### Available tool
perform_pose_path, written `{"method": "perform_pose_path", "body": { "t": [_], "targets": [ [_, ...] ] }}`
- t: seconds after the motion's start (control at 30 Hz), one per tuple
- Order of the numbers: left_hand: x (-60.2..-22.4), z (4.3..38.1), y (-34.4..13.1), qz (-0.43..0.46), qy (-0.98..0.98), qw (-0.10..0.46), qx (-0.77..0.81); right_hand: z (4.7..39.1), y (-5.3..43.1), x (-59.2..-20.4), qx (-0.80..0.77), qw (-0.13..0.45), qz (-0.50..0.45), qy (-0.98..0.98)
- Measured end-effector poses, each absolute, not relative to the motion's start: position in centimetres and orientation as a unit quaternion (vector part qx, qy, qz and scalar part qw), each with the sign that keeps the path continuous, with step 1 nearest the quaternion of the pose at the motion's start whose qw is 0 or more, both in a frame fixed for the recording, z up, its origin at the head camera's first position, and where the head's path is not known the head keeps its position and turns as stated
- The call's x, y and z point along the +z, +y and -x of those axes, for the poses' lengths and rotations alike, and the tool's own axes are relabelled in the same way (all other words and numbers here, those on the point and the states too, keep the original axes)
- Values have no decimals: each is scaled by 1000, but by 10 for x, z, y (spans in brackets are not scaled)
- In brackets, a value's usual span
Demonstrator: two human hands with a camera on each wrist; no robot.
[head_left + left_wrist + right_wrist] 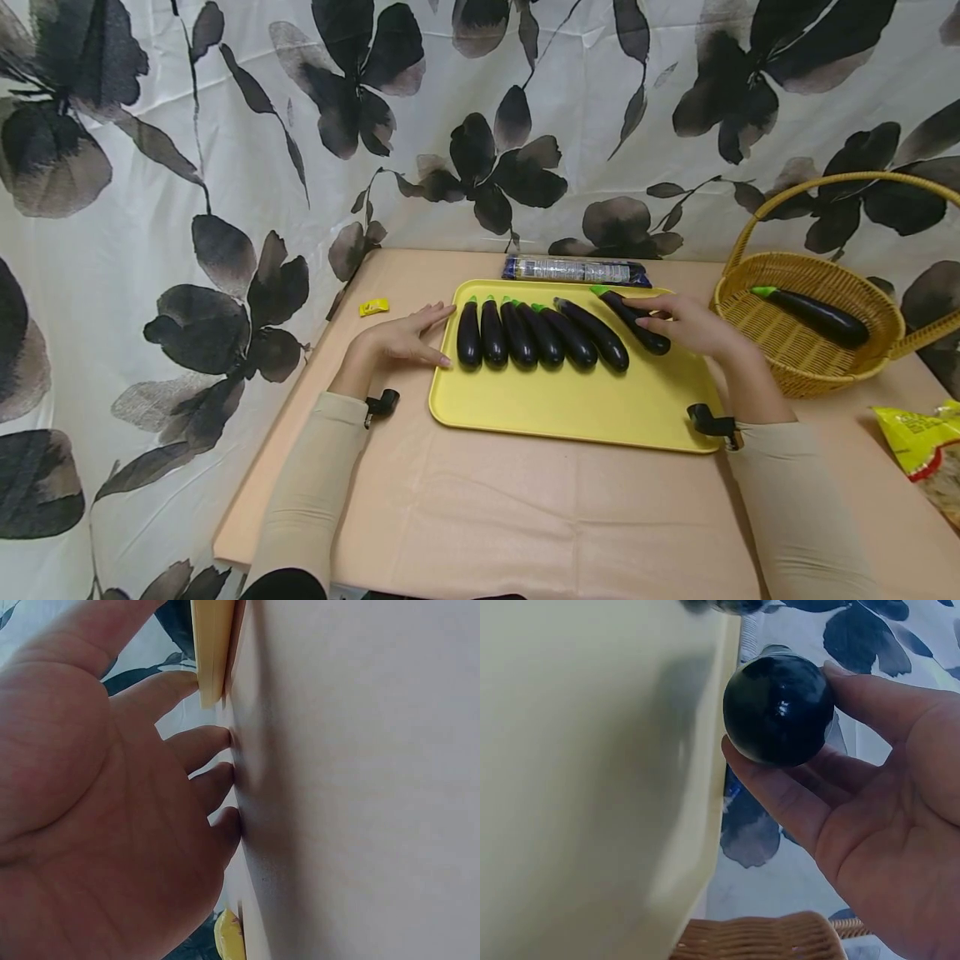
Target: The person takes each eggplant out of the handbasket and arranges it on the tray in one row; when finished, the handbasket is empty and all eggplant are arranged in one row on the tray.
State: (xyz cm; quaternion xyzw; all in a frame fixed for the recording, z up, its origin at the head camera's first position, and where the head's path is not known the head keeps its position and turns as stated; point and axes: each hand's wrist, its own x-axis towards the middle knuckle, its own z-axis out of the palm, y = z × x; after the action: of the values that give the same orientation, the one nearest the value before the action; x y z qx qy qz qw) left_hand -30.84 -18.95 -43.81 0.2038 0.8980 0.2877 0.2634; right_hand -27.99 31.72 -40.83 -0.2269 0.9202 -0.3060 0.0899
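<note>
My right hand (693, 327) pinches a dark purple eggplant (628, 315) with a green stem end, over the right part of the yellow tray (540, 412). In the right wrist view its rounded end (778, 712) shows between thumb and fingers. To its left on the tray lie several more eggplants (550, 337) side by side in a row, stem ends toward the back. My left hand (393, 340) rests at the tray's left edge, thumb at the rim. In the left wrist view its fingers (199, 746) are extended beside the tray's edge (210, 652).
A wicker basket (806, 382) with a tall handle stands right of the tray, holding one eggplant (817, 317). Behind the tray lies a dark blue long package (573, 269). A small yellow packet (373, 307) is at the left, a yellow bag (918, 446) at the right edge.
</note>
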Motion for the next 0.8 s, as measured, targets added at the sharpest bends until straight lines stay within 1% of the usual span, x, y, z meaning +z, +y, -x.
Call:
{"method": "perform_pose_path", "body": {
  "t": [0.13,0.27,0.53,0.8],
  "targets": [
    [-437,307,-189,-205,899,262,286,281,313,-412,-308,97,237,916],
    [-437,306,-189,-209,899,260,283,282,309,-415,-301,87,251,916],
    [-437,306,-189,-209,899,259,285,283,305,-419,-302,98,248,915],
    [-437,307,-188,-210,898,260,287,284,300,-422,-285,94,255,919]
  ]
}}
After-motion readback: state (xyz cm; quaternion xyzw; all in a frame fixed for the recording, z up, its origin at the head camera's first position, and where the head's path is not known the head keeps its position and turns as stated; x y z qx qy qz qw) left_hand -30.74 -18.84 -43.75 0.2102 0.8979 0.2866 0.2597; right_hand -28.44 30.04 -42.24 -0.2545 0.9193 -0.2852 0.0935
